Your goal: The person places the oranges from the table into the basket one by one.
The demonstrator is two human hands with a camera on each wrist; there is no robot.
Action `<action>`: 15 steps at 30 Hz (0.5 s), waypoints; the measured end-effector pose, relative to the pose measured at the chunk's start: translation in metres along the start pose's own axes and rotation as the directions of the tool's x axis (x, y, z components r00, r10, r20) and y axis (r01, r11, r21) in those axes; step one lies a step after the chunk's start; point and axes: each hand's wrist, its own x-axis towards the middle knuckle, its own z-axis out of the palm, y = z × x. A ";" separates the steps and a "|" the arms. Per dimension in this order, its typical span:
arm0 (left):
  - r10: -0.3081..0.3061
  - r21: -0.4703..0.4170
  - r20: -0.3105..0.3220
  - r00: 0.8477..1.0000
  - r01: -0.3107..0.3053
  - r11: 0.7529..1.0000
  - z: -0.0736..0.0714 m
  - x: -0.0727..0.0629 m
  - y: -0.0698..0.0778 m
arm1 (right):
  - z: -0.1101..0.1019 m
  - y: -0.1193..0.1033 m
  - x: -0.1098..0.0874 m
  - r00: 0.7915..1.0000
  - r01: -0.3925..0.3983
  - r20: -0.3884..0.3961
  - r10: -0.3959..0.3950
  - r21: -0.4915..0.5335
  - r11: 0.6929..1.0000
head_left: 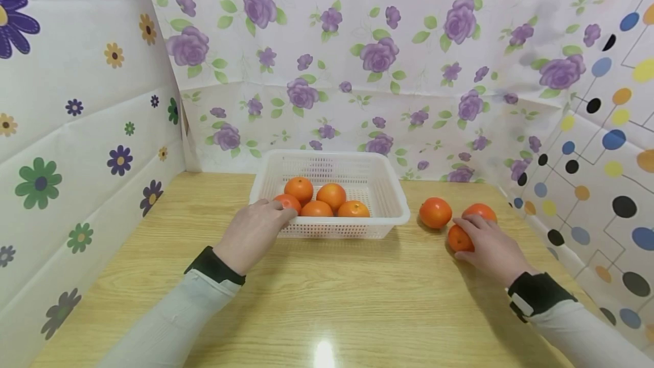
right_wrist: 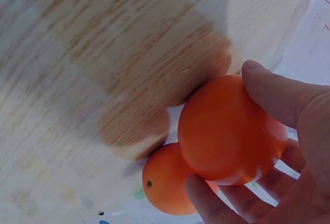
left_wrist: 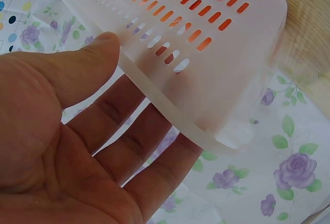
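Note:
A white plastic basket with slotted walls holds several oranges. My left hand grips its front-left rim. In the left wrist view, the thumb lies against the outer wall and the other fingers reach over the rim. Over to the right, my right hand holds an orange on the table, its thumb and fingers spread around the fruit. Two more oranges lie close by: one behind the hand, partly covered, and one to its left.
The wooden table has a light grain and a bright reflection near the front. Flower-patterned cloth hangs at the back, another cloth on the left, and a dotted one on the right.

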 end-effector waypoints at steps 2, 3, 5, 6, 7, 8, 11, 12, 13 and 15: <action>0.005 0.003 -0.012 1.000 -0.005 1.000 0.000 0.000 0.000 | 0.000 0.000 -0.001 1.000 0.002 -0.002 -0.002 -0.003 1.000; 0.008 0.005 -0.019 1.000 -0.008 1.000 0.000 0.000 0.000 | 0.000 0.000 -0.001 1.000 0.001 -0.001 -0.001 -0.004 1.000; 0.013 0.005 -0.030 0.999 -0.012 1.000 0.000 0.000 0.000 | 0.000 -0.001 -0.001 1.000 -0.012 0.009 0.012 0.002 1.000; 0.012 0.003 -0.032 0.999 -0.012 1.000 -0.001 0.000 0.000 | 0.000 -0.001 -0.002 1.000 -0.019 0.014 0.018 0.005 1.000; 0.011 0.001 -0.034 0.999 -0.011 1.000 -0.001 -0.001 0.000 | 0.000 -0.002 -0.002 1.000 -0.023 0.017 0.023 0.007 1.000; 0.010 -0.001 -0.035 0.999 -0.010 1.000 -0.001 -0.001 0.000 | 0.000 -0.002 -0.002 1.000 -0.024 0.018 0.024 0.006 1.000; 0.005 -0.002 -0.027 1.000 -0.005 1.000 0.000 -0.001 0.000 | -0.001 -0.002 -0.004 1.000 -0.023 0.017 0.023 0.005 1.000; 0.004 -0.002 -0.024 1.000 -0.004 1.000 0.000 -0.001 0.000 | -0.001 -0.002 -0.004 1.000 -0.020 0.014 0.020 0.003 1.000; 0.003 -0.001 -0.023 1.000 -0.003 1.000 0.000 -0.001 0.000 | -0.001 -0.002 -0.005 1.000 -0.017 0.012 0.017 0.001 1.000; 0.003 0.001 -0.018 1.000 -0.002 1.000 0.001 -0.001 0.000 | -0.002 -0.002 -0.006 1.000 -0.015 0.012 0.015 0.000 1.000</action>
